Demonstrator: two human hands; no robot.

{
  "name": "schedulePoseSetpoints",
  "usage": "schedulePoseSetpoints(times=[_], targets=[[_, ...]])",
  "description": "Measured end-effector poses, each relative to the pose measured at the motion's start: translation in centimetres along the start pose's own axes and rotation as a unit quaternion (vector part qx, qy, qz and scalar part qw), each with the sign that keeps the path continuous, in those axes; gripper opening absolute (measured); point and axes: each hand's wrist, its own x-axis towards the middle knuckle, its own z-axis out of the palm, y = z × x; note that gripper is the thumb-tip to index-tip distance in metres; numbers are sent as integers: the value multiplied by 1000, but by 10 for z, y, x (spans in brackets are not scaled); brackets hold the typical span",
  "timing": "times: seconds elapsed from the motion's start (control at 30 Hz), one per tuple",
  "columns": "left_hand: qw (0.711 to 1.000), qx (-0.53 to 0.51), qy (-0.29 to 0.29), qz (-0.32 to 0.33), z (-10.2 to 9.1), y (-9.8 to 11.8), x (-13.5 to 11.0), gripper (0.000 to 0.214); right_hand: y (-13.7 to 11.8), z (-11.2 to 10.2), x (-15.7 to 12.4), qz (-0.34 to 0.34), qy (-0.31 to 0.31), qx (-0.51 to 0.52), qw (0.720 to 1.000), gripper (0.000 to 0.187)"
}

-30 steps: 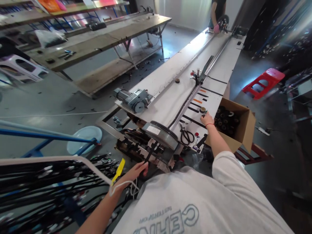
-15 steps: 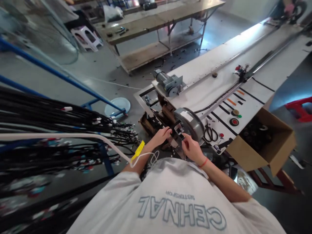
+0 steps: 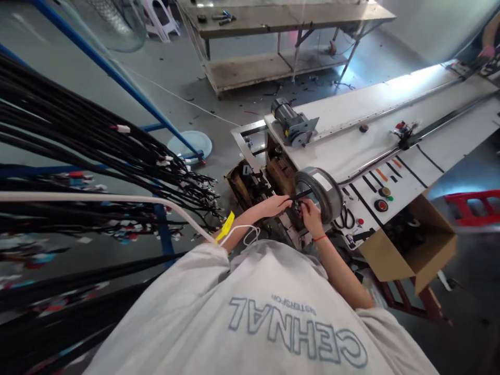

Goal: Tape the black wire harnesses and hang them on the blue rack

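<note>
My left hand [image 3: 275, 204] and my right hand [image 3: 310, 215] meet just in front of a grey metal wheel [image 3: 317, 194] at the near end of a long white machine table [image 3: 351, 140]. Both hands are closed on a thin black cable [image 3: 301, 195] that runs from between them toward the wheel. A black cable continues from the wheel along the table's track [image 3: 367, 165]. A yellow tag [image 3: 225, 227] and a white cord hang at my left wrist; a red band is on my right wrist.
A rack of black cable bundles [image 3: 97, 151] fills the left. Scissors [image 3: 344, 217], round buttons [image 3: 380, 204] and a motor [image 3: 292, 127] sit on the table. A cardboard box [image 3: 417, 255] stands at right, a red stool [image 3: 474, 202] beyond. Wooden benches [image 3: 281, 15] lie behind. Another person's hand [image 3: 488, 51] is far right.
My right hand left the table's buttons and came back to the wheel, joining my left hand on the black cable. The view swung left and down, bringing the cable rack into sight.
</note>
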Motion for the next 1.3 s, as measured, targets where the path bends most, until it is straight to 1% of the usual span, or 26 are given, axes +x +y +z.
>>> schedulePoseSetpoints(times=[0.07,0.13,0.2,0.27,0.33,0.4,0.47,0.53,0.57,0.6,0.63,0.67,0.7,0.73,0.77,0.8,0.83,0.87,0.9,0.93,1.03,1.17,1.3], targets=[[998,46,-37,2,7,-9,4,30,-4,-2,-1,-76,13,-48,996,27],[995,76,-65,8,13,-15,7,30,-9,-5,4,-143,12,-81,986,34],[993,93,-66,6,16,-16,8,33,-13,-7,12,-197,11,-120,973,45],[992,120,-44,-9,19,-10,5,36,-17,-7,20,-221,24,-175,959,50],[987,159,-6,-37,21,3,1,34,-21,-4,23,-216,40,-238,946,45],[981,182,35,-57,25,13,-4,30,-27,2,19,-213,47,-295,930,37],[982,160,76,-62,30,14,-9,28,-34,4,8,-245,41,-319,914,33],[988,101,95,-69,37,-1,-16,29,-37,-8,-7,-307,24,-299,903,33],[990,73,84,-81,41,-13,-20,28,-33,-21,-14,-329,34,-277,902,34],[992,52,60,-99,45,-28,-26,27,-26,-37,-20,-331,69,-254,906,36],[992,39,27,-121,50,-43,-32,24,-16,-57,-24,-304,127,-233,915,38],[990,29,-2,-141,54,-58,-38,22,-2,-79,-25,-238,222,-213,921,39],[988,18,-18,-153,58,-72,-45,22,14,-100,-24,-134,312,-195,920,43],[988,1,-20,-156,62,-83,-52,24,32,-120,-22,-6,377,-174,910,46],[989,-21,-11,-149,64,-92,-59,26,51,-137,-19,126,413,-148,890,52],[990,-46,4,-135,66,-97,-65,29,68,-149,-16,236,429,-116,864,59],[990,-71,19,-121,66,-100,-72,31,84,-157,-13,318,431,-87,840,66],[989,-93,32,-111,65,-100,-78,34,97,-160,-10,370,430,-66,821,72],[987,-111,43,-106,63,-98,-83,36,107,-161,-8,395,432,-56,809,76],[985,-126,54,-107,60,-95,-88,38,115,-159,-7,400,439,-58,802,76],[978,-146,86,-123,51,-80,-98,41,125,-150,-8,393,466,-98,787,73],[972,-147,126,-132,45,-67,-104,41,128,-148,-9,395,462,-115,786,73],[977,-120,126,-122,47,-64,-110,42,130,-148,-10,402,458,-130,782,69]])
